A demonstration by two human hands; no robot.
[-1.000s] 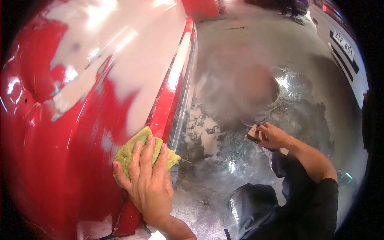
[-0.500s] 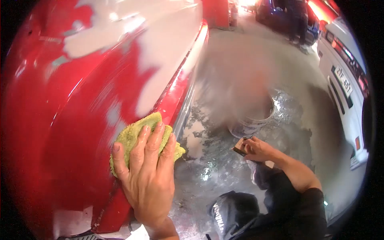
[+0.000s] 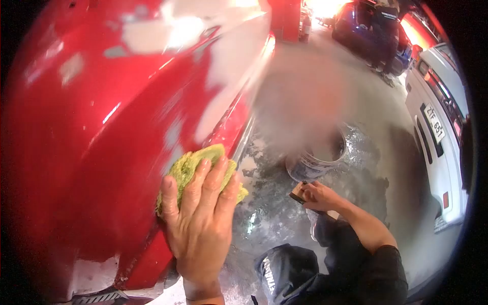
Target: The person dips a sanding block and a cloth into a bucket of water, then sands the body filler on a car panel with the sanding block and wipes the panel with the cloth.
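Under the spread fingers of my left hand [image 3: 203, 223] lies a yellow-green cloth [image 3: 190, 168], pressed on the edge of a red car panel [image 3: 117, 168]. Pale patches [image 3: 231, 66] cover the panel's upper part, and smaller grey marks show near the cloth. My right hand [image 3: 320, 197] grips a small block [image 3: 299, 192], tan with a dark side, above the wet floor and just below a bucket [image 3: 317, 165]. A blurred spot in the view hides the bucket's upper left part.
A white vehicle [image 3: 439, 168] with a number plate stands on the right. At the back are a dark blue car [image 3: 351, 25] and a person in dark clothes [image 3: 384, 35]. Wet patches mark the concrete floor [image 3: 376, 168]. A red post-like object [image 3: 284, 23] stands behind the panel.
The view has shifted, showing more of the background vehicles and person. My left hand still presses the cloth on the panel edge; my right hand with the block appears further left and lower.
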